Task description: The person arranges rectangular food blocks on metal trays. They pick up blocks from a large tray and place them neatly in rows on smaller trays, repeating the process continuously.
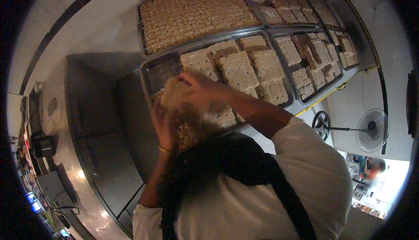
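Note:
Over the left end of the near metal tray [146, 72], my left hand [165, 124] and my right hand [198, 92] close around a pale, flat piece of food [173, 92]. It is blurred by motion, and part of it is covered by my fingers. Beside my right hand, cream-coloured rectangular slabs [239, 74] with small holes in their tops are stacked in the same tray. Below my hands is a brown, crumbly, nut-like mass [188, 136]; my right arm and body hide some of the tray's near side.
Behind, a large tray holds a golden layer cut into small pieces [196, 15]. More trays of slabs [321, 52] continue rightward. A dark metal cabinet [104, 153] stands at left. A fan [372, 126] and a distant person [373, 168] are at right.

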Action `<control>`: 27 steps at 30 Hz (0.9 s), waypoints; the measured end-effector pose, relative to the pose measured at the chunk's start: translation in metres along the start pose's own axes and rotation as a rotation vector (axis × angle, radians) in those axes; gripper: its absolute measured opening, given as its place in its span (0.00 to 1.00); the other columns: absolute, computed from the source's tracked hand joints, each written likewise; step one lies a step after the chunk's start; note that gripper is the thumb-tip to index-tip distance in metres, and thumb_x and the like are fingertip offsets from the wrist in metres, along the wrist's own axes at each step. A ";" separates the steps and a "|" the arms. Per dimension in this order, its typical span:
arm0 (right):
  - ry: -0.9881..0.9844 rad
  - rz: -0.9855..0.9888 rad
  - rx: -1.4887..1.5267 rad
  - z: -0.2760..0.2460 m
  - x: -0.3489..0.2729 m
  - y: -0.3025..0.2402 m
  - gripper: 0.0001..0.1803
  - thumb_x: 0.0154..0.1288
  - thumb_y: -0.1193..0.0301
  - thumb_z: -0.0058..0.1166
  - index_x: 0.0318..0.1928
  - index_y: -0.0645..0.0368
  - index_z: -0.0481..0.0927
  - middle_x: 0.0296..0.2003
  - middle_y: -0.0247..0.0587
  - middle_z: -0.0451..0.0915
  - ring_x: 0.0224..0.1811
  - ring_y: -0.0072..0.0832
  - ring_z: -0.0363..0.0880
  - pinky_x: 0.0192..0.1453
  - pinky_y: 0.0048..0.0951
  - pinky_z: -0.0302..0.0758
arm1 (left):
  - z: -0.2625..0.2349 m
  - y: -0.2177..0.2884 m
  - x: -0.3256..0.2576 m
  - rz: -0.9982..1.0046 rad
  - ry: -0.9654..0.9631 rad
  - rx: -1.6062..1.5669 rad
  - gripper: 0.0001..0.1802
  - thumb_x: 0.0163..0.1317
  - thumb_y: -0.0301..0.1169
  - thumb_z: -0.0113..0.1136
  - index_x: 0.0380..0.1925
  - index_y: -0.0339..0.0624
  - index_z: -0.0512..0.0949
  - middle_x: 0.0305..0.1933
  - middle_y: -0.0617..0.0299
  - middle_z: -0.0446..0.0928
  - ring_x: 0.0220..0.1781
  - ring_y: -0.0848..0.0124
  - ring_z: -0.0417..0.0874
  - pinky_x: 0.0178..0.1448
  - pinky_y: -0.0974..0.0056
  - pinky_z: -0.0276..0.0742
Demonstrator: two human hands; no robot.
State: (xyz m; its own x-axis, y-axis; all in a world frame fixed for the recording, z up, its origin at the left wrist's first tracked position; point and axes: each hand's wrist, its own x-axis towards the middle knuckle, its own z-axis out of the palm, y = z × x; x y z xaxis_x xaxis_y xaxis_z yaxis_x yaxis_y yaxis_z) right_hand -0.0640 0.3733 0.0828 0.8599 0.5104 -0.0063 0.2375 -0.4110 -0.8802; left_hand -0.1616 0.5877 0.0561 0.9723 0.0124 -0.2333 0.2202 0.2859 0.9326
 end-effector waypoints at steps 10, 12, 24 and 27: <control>0.409 0.536 -0.097 -0.019 -0.065 0.022 0.38 0.72 0.60 0.60 0.74 0.66 0.62 0.62 0.67 0.76 0.68 0.59 0.74 0.69 0.47 0.74 | 0.067 -0.006 0.123 0.063 -0.364 0.833 0.29 0.77 0.43 0.55 0.71 0.40 0.69 0.72 0.44 0.71 0.71 0.52 0.74 0.72 0.53 0.71; 0.441 0.472 -0.149 -0.016 -0.076 0.018 0.38 0.71 0.62 0.59 0.74 0.65 0.62 0.62 0.69 0.76 0.68 0.60 0.73 0.70 0.47 0.74 | 0.044 -0.018 0.131 0.443 -0.407 1.061 0.26 0.75 0.41 0.56 0.68 0.42 0.72 0.71 0.45 0.72 0.69 0.48 0.75 0.70 0.48 0.73; -0.699 0.275 -0.721 0.019 0.082 -0.022 0.33 0.56 0.55 0.71 0.59 0.60 0.83 0.57 0.54 0.84 0.59 0.49 0.82 0.63 0.45 0.79 | -0.029 0.039 0.171 0.272 -1.149 1.769 0.20 0.65 0.33 0.59 0.57 0.44 0.81 0.58 0.44 0.82 0.57 0.49 0.85 0.60 0.48 0.82; -0.759 0.337 -0.705 0.030 0.109 -0.016 0.35 0.49 0.49 0.75 0.53 0.60 0.87 0.52 0.53 0.87 0.55 0.48 0.85 0.60 0.46 0.80 | -0.036 0.011 0.197 0.466 -1.245 1.750 0.22 0.64 0.34 0.60 0.58 0.41 0.80 0.58 0.43 0.82 0.58 0.48 0.85 0.60 0.48 0.82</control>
State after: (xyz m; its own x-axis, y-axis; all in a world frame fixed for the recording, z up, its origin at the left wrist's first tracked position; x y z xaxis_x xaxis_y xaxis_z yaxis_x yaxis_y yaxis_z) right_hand 0.0123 0.4580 0.0822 0.4841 0.5244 -0.7005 0.4561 -0.8344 -0.3094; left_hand 0.0298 0.6282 0.0102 0.3451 -0.8468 -0.4047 -0.8443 -0.4684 0.2601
